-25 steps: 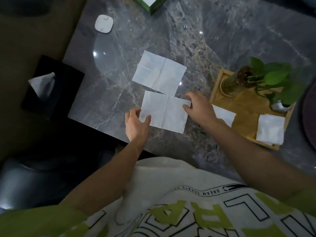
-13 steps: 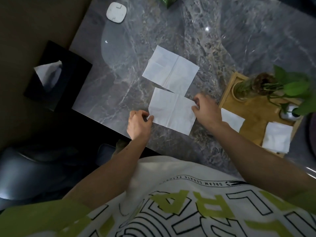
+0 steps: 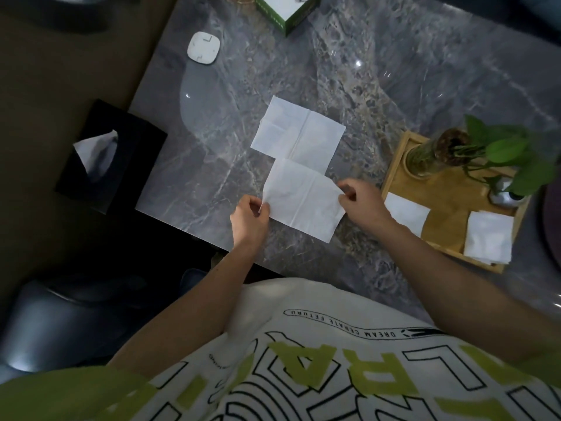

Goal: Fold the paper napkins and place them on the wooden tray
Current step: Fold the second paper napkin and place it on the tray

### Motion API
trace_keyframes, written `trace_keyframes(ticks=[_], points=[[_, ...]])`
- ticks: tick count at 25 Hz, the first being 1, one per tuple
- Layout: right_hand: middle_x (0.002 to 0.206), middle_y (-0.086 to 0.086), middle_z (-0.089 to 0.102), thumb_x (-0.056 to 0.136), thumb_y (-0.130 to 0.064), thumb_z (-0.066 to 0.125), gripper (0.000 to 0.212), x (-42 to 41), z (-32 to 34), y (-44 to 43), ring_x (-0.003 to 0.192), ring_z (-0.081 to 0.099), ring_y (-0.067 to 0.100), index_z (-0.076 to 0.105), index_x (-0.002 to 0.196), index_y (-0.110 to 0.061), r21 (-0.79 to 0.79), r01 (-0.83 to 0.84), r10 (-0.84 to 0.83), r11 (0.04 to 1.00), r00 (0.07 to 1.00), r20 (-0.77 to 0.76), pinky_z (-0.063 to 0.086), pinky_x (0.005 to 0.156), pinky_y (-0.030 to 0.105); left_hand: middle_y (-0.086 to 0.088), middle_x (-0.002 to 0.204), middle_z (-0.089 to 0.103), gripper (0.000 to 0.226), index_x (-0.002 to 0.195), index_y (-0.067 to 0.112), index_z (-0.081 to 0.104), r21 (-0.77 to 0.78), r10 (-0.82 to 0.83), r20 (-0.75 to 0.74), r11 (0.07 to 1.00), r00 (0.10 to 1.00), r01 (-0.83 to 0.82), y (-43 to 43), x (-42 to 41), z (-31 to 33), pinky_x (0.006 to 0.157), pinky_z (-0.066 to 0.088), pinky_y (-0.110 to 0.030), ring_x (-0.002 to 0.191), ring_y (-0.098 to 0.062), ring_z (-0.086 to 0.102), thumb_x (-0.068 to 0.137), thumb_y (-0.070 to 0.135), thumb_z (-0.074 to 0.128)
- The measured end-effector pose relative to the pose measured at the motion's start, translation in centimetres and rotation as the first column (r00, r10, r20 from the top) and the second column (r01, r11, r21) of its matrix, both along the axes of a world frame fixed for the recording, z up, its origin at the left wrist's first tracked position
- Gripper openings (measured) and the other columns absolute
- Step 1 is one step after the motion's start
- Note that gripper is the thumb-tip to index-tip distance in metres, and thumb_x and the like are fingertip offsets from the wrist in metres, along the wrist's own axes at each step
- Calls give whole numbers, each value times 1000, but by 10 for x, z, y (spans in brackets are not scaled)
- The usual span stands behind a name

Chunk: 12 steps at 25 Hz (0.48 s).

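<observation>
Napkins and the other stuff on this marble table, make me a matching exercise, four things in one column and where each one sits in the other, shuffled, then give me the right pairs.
Things:
1. near napkin
2. far napkin
3. folded napkin stack
4. glass vase

Places:
A. far corner of the wooden tray
B. lying flat on the table, no hand on it
C. near right corner of the tray
D. pinched at its edges by the left hand and right hand

Pairs: 1-D, 2-B, 3-C, 4-A
</observation>
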State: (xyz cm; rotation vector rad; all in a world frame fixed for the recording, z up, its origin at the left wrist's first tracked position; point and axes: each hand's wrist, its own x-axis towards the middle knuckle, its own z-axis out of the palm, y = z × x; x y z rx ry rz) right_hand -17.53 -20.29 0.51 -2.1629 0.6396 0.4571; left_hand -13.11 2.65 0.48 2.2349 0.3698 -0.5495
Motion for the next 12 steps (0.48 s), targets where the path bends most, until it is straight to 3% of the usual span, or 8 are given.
trace_keyframes(ticks=[3,6,8,12], points=[[91,6,68,90,-9,56,13,-5,7,1,86,62,22,67,97,-10,122,149,-150,981,989,0,49,77,36,0,85,64,11,92,16,53,-73,-28,-29,997,999,26,-3,9,9,56,41,-23,76,-17,59,93,27,56],[81,9,63,86,-9,60,5,-12,13,4,77,58,19,63,83,-10,207,270,-274,940,962,-7,52,75,42,0,76,61,13,87,20,50,-250,-18,-85,968,996,-3,-5,23,18,73,54,-43,78,-20,62,87,32,55],[80,9,62,82,-9,62,2,-16,22,8,76,56,17,63,81,-7,264,298,-313,917,950,16,50,75,40,-2,76,58,16,83,20,47,-381,-33,-109,925,993,-11,-8,36,27,80,55,-48,78,-21,59,82,34,55],[97,11,68,70,-18,64,29,-25,44,20,88,63,20,68,96,-6,353,358,-389,864,921,17,51,80,37,-3,76,50,11,83,16,44,-550,-130,-76,832,989,68,-20,59,53,66,46,-37,73,-19,51,87,25,51]])
